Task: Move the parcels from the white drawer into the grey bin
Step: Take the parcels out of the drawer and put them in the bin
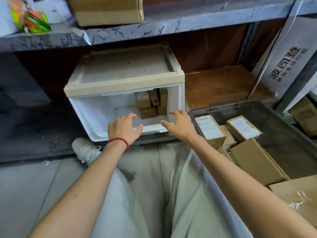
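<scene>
The white drawer (89,115) stands pulled out under a shelf, in a cabinet with a beige top. Several small brown cardboard parcels (151,103) are stacked at its back right corner. My left hand (124,127), with a red bead bracelet on the wrist, hovers over the drawer's front edge, fingers spread and holding nothing. My right hand (180,124) is beside it at the drawer's right front corner, also open and empty. The grey bin (283,127) sits on the floor to the right and holds several brown parcels (243,128), some with white labels.
A grey marbled shelf (154,26) overhangs the drawer, with a cardboard box (108,9) and a colourful packet (29,18) on it. A white carton with printed characters (288,62) leans at the right. My knees and a white shoe (85,149) are on the floor below.
</scene>
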The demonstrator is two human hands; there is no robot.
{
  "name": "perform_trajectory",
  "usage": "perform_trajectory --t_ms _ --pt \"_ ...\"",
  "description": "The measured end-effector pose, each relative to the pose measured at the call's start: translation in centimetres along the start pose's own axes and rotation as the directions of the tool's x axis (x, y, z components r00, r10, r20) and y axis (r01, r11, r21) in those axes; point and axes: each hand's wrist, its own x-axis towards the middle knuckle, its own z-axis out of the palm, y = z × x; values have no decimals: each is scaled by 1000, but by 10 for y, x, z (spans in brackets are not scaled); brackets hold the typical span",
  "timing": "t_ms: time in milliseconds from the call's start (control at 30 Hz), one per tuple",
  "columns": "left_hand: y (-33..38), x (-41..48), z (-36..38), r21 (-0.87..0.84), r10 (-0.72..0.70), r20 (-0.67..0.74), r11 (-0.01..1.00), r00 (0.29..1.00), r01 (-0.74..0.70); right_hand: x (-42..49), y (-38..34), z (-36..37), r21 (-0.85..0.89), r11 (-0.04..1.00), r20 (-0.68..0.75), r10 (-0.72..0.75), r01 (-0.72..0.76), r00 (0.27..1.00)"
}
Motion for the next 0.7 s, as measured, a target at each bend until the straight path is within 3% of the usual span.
perform_trajectory --t_ms 300,700 --pt "-37 2 -3 42 -68 -15 997 998 69 15 -26 35 9 995 72 -100 99 992" --pt "-50 54 45 -20 -112 30 993 993 113 77 -15 78 -42 999 108 -27 32 994"
